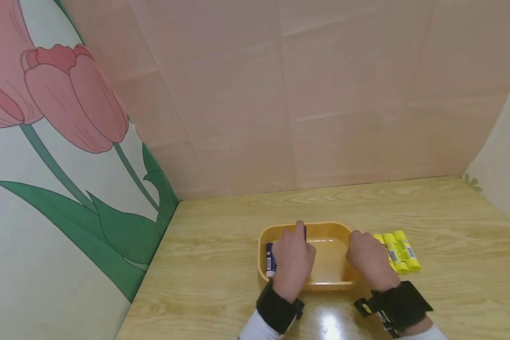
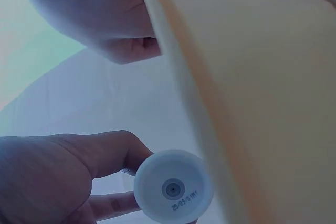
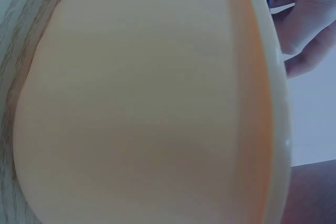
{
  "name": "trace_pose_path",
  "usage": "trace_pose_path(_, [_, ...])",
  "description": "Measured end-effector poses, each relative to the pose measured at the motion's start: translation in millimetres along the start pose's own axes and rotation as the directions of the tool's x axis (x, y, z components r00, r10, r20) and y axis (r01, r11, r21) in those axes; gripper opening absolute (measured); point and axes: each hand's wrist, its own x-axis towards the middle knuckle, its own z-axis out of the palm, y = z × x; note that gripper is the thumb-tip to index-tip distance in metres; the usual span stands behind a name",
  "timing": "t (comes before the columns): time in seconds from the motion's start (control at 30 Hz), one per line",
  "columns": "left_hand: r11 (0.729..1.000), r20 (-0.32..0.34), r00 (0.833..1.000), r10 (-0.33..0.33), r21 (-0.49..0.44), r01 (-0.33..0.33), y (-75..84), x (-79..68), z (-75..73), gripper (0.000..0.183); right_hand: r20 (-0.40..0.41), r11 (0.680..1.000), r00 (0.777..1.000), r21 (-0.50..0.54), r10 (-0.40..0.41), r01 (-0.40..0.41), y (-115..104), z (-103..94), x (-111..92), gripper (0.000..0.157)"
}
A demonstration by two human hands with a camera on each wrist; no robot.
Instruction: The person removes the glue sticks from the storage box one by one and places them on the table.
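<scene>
Losing the held glue stick (image 2: 173, 182) looks the likeliest trouble: the left hand (image 1: 292, 259), over the orange plastic tray (image 1: 331, 285) at about ten o'clock from its centre, grasps it between thumb and fingers, its round white base bare in the left wrist view, and a slackened pinch could let it tip or roll. Whether it touches the tray floor, I cannot tell. The blue-and-white glue stick (image 1: 270, 259) lying inside at nine o'clock is just beside that hand, so a sideways sweep of the knuckles might knock it askew. At three o'clock the right hand (image 1: 369, 257) has its fingers curled at the rim and seems to grip it, though the pads are hidden; an uneven pull there could tilt or slew the tray and set the lying stick rolling. Beyond that hand, also towards three o'clock, the yellow glue sticks (image 1: 393, 252) lie side by side on the wooden tabletop (image 1: 221, 245), close enough for an outward swing of the right wrist to scatter them.
</scene>
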Motion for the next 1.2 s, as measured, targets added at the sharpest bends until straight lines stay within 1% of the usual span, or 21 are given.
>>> trace_pose_path(0.2, [1.0,-0.006,1.0,0.001,0.001,-0.001,0.9,-2.6,-9.0,0.037,0.007,1.0,1.0,-0.006,0.004,-0.004,0,0.4,0,0.013])
trace_pose_path(0.3, [1.0,0.008,1.0,-0.006,0.002,0.006,0.3,-3.3,-12.9,0.04,0.003,1.0,1.0,-0.005,0.004,-0.004,0,0.8,0,0.012])
trace_pose_path(0.53, [0.999,0.099,0.994,-0.043,0.001,0.043,-1.2,-3.1,-19.3,0.04,0.0,1.0,1.0,0.005,0.002,-0.002,1,2.6,0,0.012])
trace_pose_path(0.63, [0.999,0.121,0.991,-0.05,0.002,0.05,-2.0,-3.3,-22.1,0.04,0.001,1.0,1.0,0.01,0.004,-0.004,1,3.4,0,0.013])
trace_pose_path(0.87, [0.998,0.153,0.987,-0.049,-0.025,0.053,-6.1,-4.2,-28.1,0.038,-0.075,0.999,0.996,-0.012,-0.054,0.053,3,5.1,-2,0.007])
trace_pose_path(0.97, [0.997,0.173,0.983,-0.063,-0.028,0.069,-7.5,-4.1,-29.9,0.04,-0.074,0.999,0.996,-0.011,-0.052,0.052,2,4.6,-3,0.007])
trace_pose_path(1.07, [0.996,0.197,0.977,-0.083,-0.024,0.09,-9.0,-3.5,-31.8,0.046,-0.065,0.999,0.997,-0.01,-0.046,0.045,1,4.1,-3,0.007])
trace_pose_path(1.2, [0.992,0.244,0.963,-0.111,-0.024,0.121,-12.2,-1.7,-36.4,0.054,-0.057,0.999,0.998,-0.01,-0.042,0.041,0,3.5,-3,0.009])
